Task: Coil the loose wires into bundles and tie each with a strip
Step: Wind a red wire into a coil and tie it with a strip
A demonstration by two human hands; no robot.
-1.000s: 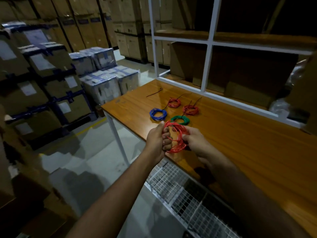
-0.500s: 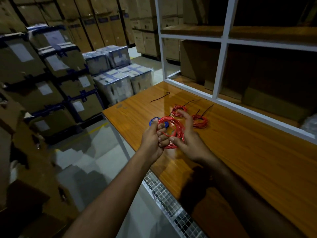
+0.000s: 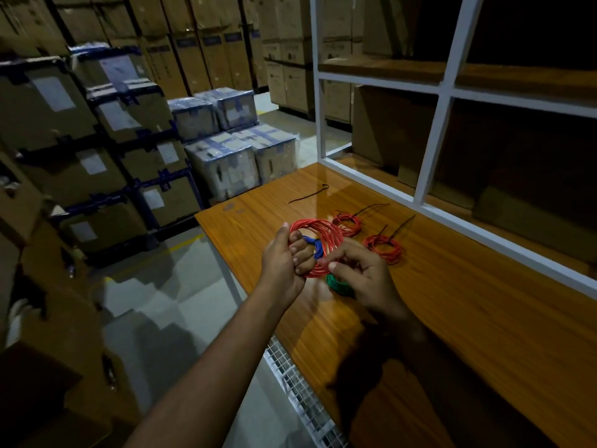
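Coiling step: red wire coil point(image 3: 318, 244) held above the table point(image 3: 484, 318), not yet tied.

L hand point(image 3: 284, 260) is curled round the coil's left side; R hand point(image 3: 358, 273) pinches its lower edge. Coil is held upright, face toward camera, long axis approx. horizontal. Next, prob.: black tie strip point(image 3: 308, 193), lying well apart at the far table edge, to be fetched w/o loosening the loops.
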